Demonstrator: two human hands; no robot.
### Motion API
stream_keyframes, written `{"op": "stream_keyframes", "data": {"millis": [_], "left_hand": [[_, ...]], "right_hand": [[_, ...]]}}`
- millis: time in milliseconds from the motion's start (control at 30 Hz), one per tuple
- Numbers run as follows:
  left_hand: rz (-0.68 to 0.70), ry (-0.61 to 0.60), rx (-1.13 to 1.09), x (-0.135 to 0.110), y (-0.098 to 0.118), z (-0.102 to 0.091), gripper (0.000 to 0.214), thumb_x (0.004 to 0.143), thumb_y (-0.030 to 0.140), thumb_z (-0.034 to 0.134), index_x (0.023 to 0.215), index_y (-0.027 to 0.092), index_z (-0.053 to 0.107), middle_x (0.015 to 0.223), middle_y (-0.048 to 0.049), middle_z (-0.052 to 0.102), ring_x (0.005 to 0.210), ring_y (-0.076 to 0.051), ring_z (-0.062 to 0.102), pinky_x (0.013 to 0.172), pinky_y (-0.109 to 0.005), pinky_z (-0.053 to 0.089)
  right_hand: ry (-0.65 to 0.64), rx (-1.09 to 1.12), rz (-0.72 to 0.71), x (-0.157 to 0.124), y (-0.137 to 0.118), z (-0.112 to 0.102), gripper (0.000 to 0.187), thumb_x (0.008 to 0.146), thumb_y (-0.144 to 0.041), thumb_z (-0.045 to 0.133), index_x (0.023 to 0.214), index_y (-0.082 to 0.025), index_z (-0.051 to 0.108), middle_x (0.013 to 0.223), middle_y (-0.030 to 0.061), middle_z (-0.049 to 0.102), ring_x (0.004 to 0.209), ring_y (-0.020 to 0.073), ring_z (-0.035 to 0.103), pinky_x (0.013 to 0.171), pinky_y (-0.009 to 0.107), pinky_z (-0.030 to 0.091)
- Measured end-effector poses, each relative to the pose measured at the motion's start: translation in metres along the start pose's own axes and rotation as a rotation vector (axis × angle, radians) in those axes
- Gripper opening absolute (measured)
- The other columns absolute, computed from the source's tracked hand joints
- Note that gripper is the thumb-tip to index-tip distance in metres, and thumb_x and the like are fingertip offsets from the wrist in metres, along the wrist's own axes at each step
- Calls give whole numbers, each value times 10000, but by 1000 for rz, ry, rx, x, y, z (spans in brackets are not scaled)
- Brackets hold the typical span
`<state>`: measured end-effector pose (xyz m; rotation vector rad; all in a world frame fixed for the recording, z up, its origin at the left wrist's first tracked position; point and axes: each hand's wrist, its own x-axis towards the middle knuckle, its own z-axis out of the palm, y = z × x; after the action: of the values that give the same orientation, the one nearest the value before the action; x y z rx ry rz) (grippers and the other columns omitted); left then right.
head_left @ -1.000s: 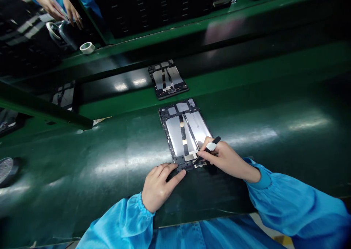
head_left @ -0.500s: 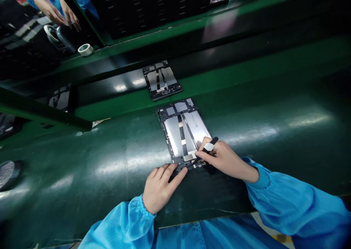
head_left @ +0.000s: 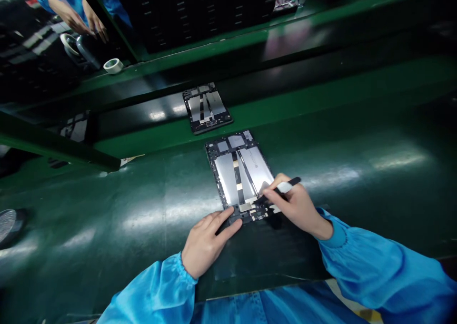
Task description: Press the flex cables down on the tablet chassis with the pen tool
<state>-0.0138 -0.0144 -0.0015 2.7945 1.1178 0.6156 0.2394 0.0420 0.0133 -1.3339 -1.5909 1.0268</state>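
Open tablet housing with black frame and silver inner sheets (head_left: 226,179), lying flat on the glossy dark green worktop (head_left: 374,191), short end toward the front edge. Left hand (head_left: 205,243) open, fingers slightly spread, flat on the housing's near end, gripping nothing. Right hand (head_left: 298,210) closed in a pinch on slim black tweezers with a white grip band (head_left: 283,187), tips just over a small pale patch at the housing's near end. Second matching tablet housing (head_left: 207,107) beyond the worktop's far edge. Probably light, thin and stiff yet fragile; safest hold along the black frame, clear of the silver sheets.
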Motion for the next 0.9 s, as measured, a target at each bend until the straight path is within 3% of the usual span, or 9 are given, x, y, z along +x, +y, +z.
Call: {"op": "stream_keyframes", "data": {"millis": [100,267,400,500,600,667,767,833,900], "left_hand": [[-16,59,-7,0,-5,1,266,951,165,547,1198,210,635,1287,-99,616,1102,-217,592,884,-350,560],[12,98,-2,11,-4,9,263,958,266,583,1199,168,623,1227,-90,660,1159,-227,593,950,-358,550],[103,32,2,28,-4,15,246,984,287,538,1202,211,624,1245,-49,656,1177,-208,581,949,-335,548],[118,-23,-4,65,-11,29,267,987,320,526,1225,234,614,1271,-36,639,1184,-201,560,942,-323,540],[28,-110,6,130,-35,50,281,964,332,565,1232,265,616,1280,-15,629,1180,-181,546,986,-307,498],[-45,-95,35,179,-60,64,302,961,311,569,1256,265,609,1281,-22,627,1192,-188,534,997,-315,479],[-207,-36,75,237,-104,74,309,954,263,575,1259,244,621,1305,-49,616,1229,-219,518,1030,-363,439],[-332,4,92,252,-134,69,281,941,272,599,1216,254,653,1325,-51,605,1261,-225,501,1074,-376,391],[-492,57,110,248,-166,53,258,957,334,577,1185,255,670,1337,-56,593,1288,-225,483,1110,-385,350]], "right_hand": [[220,153,20,8,11,4,296,892,-470,634,736,-224,578,782,42,662,837,239,650,884,404,485],[205,593,227,7,21,15,384,776,-540,741,744,-231,516,724,6,705,666,214,669,651,344,544],[332,694,237,-2,28,2,369,748,-496,783,727,-229,528,689,-2,701,688,216,686,662,326,551],[609,698,155,0,39,-14,339,737,-476,792,749,-232,557,681,-31,660,738,203,687,758,341,558],[827,463,23,4,49,-22,266,835,-484,694,832,-225,636,805,-7,668,864,211,673,900,391,519],[770,219,-23,3,53,-19,269,909,-473,607,892,-217,689,900,34,702,913,231,665,912,404,506],[549,43,-123,-1,52,-10,271,962,-431,551,954,-232,734,947,52,732,910,233,678,844,361,532],[436,44,-190,-1,49,-4,244,980,-394,543,1014,-254,740,952,42,736,892,214,686,795,316,545],[368,59,-215,0,45,0,226,992,-358,540,1074,-273,733,942,28,733,858,193,690,761,281,548]]}}
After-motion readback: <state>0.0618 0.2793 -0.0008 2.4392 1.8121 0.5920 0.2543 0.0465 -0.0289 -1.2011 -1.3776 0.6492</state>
